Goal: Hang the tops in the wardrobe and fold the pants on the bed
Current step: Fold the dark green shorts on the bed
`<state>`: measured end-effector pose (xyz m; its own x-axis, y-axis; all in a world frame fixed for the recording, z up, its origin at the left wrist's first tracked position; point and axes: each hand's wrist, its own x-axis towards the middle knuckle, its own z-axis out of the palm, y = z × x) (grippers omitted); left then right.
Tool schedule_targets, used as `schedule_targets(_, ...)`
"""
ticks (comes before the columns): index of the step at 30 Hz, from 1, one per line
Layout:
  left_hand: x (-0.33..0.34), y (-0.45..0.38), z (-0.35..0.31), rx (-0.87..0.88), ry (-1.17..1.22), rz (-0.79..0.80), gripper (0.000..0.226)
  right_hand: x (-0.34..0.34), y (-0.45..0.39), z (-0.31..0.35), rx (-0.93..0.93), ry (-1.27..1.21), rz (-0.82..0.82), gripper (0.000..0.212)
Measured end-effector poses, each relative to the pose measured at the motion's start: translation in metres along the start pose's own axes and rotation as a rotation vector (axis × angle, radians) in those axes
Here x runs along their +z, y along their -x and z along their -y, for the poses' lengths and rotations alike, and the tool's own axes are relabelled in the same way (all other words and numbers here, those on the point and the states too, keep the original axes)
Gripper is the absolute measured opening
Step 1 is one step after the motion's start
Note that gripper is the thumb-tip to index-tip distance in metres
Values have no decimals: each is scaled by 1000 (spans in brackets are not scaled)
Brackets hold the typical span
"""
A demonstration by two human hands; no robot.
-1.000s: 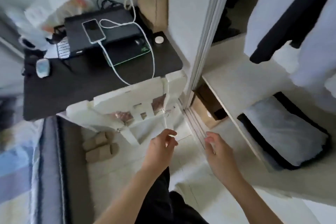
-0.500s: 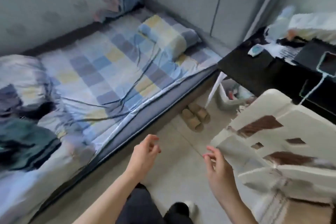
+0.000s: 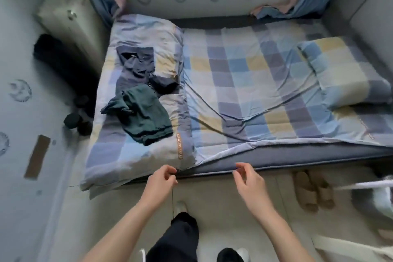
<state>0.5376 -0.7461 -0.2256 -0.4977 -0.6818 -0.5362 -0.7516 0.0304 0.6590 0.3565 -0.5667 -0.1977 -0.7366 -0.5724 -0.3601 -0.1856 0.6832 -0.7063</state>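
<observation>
Two crumpled garments lie on the folded quilt [image 3: 136,151] at the left end of the bed [image 3: 244,83]: a dark green piece [image 3: 146,119] nearer me and a navy piece [image 3: 138,64] behind it, touching. My left hand [image 3: 161,183] hovers by the bed's front edge with its fingers loosely curled and nothing in it. My right hand [image 3: 248,181] hangs a little to the right, also loosely curled and empty. Both hands are well short of the garments. The wardrobe is out of view.
A checked pillow [image 3: 344,72] lies at the bed's right end. A pair of tan slippers [image 3: 312,191] sits on the floor at the right, with a grey bin [image 3: 374,204] beyond. Dark dumbbells [image 3: 76,119] stand left of the bed. My feet are below on the pale floor.
My view has swung left from the wardrobe and desk, past the chair, to face the bed squarely. Both hands stay empty in front of me, now near the bed's front edge.
</observation>
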Motion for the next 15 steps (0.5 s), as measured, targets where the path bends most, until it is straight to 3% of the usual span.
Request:
schedule_targets(8, -74, -115, 60, -200, -22, -47, 16, 106, -122, 76, -57, 102, 277, 27)
schedule_targets(13, -77, -189, 94, -317, -64, -46, 12, 171, -208, 85, 61, 70, 369, 29)
schedule_targets(15, -70, -222, 109, -361, -74, -51, 22, 201, -248, 78, 103, 69, 401, 31)
